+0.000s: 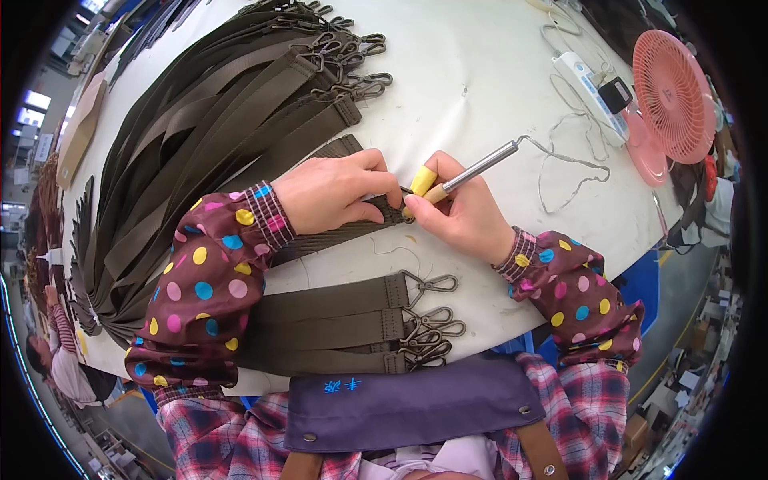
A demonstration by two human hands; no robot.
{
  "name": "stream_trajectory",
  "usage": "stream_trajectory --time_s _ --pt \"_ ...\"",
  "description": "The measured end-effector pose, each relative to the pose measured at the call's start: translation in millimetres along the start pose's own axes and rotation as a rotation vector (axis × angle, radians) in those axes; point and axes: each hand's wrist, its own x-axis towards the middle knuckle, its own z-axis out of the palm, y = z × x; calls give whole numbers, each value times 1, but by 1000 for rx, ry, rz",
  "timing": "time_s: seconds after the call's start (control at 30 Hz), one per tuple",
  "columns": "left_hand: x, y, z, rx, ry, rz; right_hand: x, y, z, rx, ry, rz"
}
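Note:
My left hand [332, 192] is closed on the end of a dark olive webbing strap [344, 232], pressing it between thumb and fingers. In my right hand [472, 216] is a corded pen-shaped tool [484, 166], with a metal barrel and a pale wooden grip, like a soldering iron. Its tip points left at the strap end, where my two hands meet; the exact contact is hidden by my fingers. A yellow finger cover [422, 180] sits on a finger of my right hand. Nearer me, several finished-looking straps [320, 328] lie with metal snap hooks [432, 320] toward the right.
A big heap of similar straps [192, 128] spreads over the left of the white table [448, 72], its snap hooks [344, 56] at the back. On the right stand a pink fan [672, 96] and a power strip [592, 92] with loose cords. Another person [68, 360] is at far left.

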Motion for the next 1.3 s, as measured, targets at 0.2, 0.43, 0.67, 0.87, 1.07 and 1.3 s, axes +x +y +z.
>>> stream_trajectory --time_s 0.2,0.43,0.67,0.87,1.07,1.3 --pt "10 -10 -1 -26 -3 125 0 -4 -3 -37 -6 -13" --pt "13 -12 8 -21 57 116 1 -2 -1 -85 -13 -30" --pt "11 -13 16 29 136 117 -1 0 0 -109 -17 -36" --pt "10 -13 16 35 136 117 0 -1 0 -133 -21 -54" --pt "10 -12 15 39 130 107 0 -1 0 -131 -32 -59" --pt "9 -12 16 22 142 99 0 -2 0 -141 -34 -56"
